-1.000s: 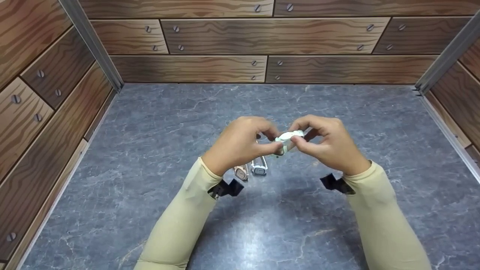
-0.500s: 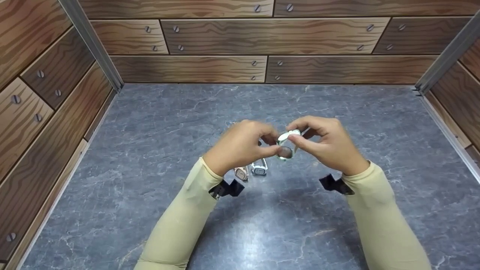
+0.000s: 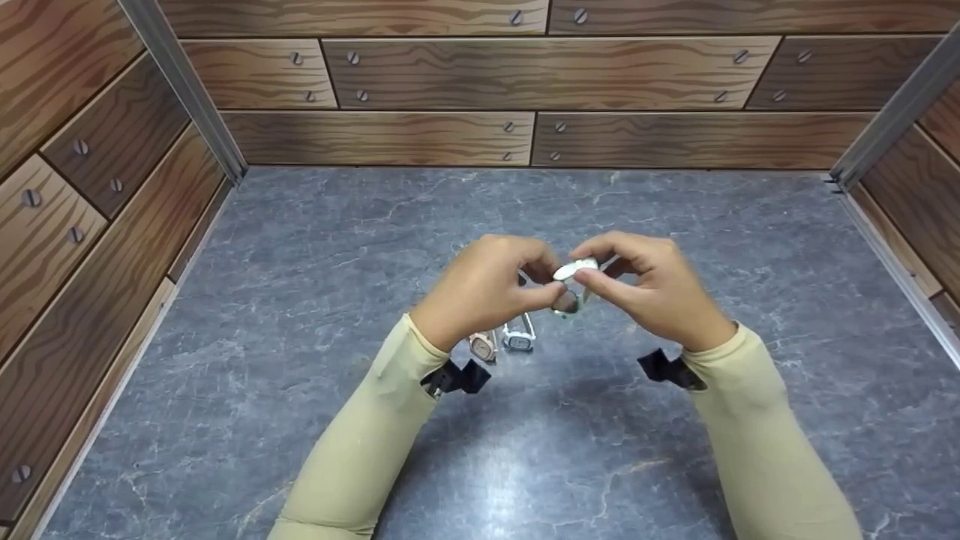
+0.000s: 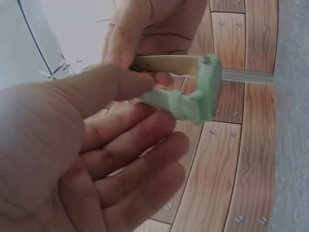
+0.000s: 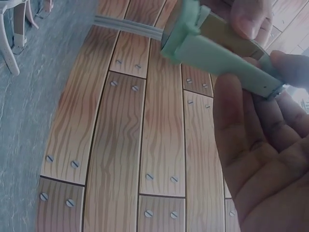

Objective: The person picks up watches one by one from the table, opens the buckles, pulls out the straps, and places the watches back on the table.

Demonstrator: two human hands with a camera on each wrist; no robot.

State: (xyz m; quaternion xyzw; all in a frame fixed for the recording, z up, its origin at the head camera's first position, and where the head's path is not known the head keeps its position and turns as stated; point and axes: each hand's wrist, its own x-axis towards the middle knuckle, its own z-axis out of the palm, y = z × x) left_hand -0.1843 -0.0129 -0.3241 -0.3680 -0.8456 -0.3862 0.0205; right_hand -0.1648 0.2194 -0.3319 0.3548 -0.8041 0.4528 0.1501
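Observation:
A mint-green wristwatch (image 3: 576, 268) is held above the table between both hands, its case (image 4: 210, 89) hanging toward the table side in the left wrist view. My left hand (image 3: 491, 281) pinches one part of the strap between thumb and forefinger, the other fingers loosely bent. From the other side, my right hand (image 3: 649, 285) pinches the strap (image 5: 217, 63) near its end with thumb and fingers. The strap forms a loop, with its pale inner side showing. Whether the two ends are joined is hidden by the fingers.
On the grey marbled table (image 3: 315, 390), a pinkish watch (image 3: 484, 346) and a white watch (image 3: 518, 341) lie just below the left hand, partly covered by it. Wood-patterned walls (image 3: 555, 71) enclose the back and sides.
The green watch has tilted and turned between the fingers, its case swinging lower and then slightly left. Both hands stay nearly in place.

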